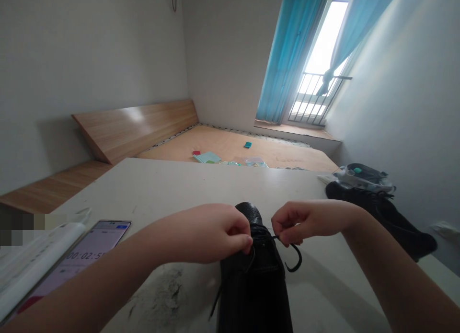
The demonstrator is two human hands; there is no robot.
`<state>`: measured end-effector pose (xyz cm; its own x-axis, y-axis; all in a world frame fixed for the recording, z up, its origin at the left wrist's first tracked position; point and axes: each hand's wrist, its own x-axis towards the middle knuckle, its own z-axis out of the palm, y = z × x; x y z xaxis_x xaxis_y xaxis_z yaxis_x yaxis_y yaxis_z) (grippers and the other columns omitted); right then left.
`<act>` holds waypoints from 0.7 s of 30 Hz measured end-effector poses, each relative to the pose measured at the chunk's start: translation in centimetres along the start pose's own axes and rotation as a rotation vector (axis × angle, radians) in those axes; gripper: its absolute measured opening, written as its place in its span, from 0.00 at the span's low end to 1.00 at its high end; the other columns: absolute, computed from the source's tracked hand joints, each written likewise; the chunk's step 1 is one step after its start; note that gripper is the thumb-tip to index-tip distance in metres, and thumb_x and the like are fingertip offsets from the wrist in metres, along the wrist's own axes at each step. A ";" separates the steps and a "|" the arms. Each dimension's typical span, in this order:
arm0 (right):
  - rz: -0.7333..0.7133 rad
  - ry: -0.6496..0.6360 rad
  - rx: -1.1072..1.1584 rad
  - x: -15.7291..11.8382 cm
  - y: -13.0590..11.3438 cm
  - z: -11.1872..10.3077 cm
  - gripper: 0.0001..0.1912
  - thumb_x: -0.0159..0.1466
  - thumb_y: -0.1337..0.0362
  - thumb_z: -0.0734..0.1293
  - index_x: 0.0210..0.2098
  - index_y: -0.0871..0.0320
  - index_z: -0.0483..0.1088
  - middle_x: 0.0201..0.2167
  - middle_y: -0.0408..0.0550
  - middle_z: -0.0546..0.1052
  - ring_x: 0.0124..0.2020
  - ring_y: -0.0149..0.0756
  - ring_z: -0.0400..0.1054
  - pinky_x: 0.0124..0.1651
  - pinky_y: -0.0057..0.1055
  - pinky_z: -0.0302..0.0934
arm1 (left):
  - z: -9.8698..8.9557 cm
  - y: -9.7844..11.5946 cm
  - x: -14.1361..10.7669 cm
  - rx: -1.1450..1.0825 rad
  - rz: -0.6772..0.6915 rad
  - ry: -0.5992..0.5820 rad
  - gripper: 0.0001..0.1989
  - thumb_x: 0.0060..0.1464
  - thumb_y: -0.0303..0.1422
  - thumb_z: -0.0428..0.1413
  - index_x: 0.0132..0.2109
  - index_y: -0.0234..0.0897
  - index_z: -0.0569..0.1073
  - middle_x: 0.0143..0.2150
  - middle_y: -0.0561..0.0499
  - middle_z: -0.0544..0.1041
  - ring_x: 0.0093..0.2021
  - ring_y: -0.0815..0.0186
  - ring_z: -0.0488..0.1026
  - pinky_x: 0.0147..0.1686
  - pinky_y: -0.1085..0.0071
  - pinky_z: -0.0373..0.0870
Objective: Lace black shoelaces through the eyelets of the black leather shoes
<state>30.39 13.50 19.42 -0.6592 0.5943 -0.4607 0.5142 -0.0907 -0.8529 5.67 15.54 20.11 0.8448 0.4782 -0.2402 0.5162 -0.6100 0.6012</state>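
A black leather shoe (254, 294) stands on the white table with its toe pointing away from me. My left hand (226, 230) is closed at the left side of the laces, fingertips pinched; a lace end hangs down on that side, by the shoe's left wall. On the right, my right hand (296, 223) pinches a black shoelace (296, 261), whose loose end curls below the fingers. Between the hands, the lacing crosses over the shoe's tongue. My left fingers partly hide the lace they grip.
Another black shoe (381, 213) lies at the table's right edge beside a clear plastic bag (366, 177). On the left, a phone (86, 261) showing a timer lies next to a white box-like object (39, 261). Beyond the white table (172, 184) is a bed (230, 136).
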 end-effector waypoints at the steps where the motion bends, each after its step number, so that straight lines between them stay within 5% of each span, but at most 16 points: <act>1: -0.017 0.006 0.080 0.0 0.4 0.2 0.08 0.60 0.64 0.70 0.27 0.62 0.70 0.21 0.38 0.68 0.23 0.24 0.58 0.27 0.23 0.52 | 0.0 -0.1 0.3 -0.099 0.002 -0.016 0.13 0.57 0.40 0.49 0.36 0.41 0.77 0.30 0.54 0.75 0.29 0.67 0.67 0.26 0.72 0.57; 10: -0.183 0.306 0.541 0.9 4.4 3.4 0.16 0.54 0.55 0.75 0.32 0.61 0.72 0.23 0.40 0.70 0.21 0.22 0.59 0.24 0.21 0.50 | 1.1 -0.5 2.0 -0.519 -0.046 0.037 0.14 0.48 0.41 0.59 0.39 0.37 0.80 0.28 0.53 0.74 0.28 0.67 0.65 0.28 0.72 0.57; 16: -0.278 0.514 0.754 2.2 4.2 5.3 0.19 0.59 0.49 0.70 0.25 0.61 0.71 0.22 0.40 0.67 0.23 0.24 0.56 0.25 0.22 0.51 | 2.0 0.1 2.9 -0.565 -0.061 0.151 0.17 0.54 0.44 0.54 0.36 0.36 0.80 0.30 0.51 0.78 0.32 0.64 0.70 0.31 0.71 0.61; 21: -0.264 0.612 0.799 2.3 3.5 6.1 0.18 0.53 0.52 0.75 0.25 0.62 0.74 0.21 0.42 0.69 0.22 0.24 0.53 0.25 0.23 0.47 | 3.4 0.3 3.1 -0.698 -0.044 0.247 0.16 0.53 0.43 0.55 0.36 0.33 0.78 0.36 0.47 0.80 0.40 0.59 0.74 0.39 0.68 0.66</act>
<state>27.33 9.64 13.87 -0.1916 0.9558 -0.2231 -0.2666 -0.2694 -0.9254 8.93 14.71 16.94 0.7262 0.6717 -0.1463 0.2698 -0.0827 0.9594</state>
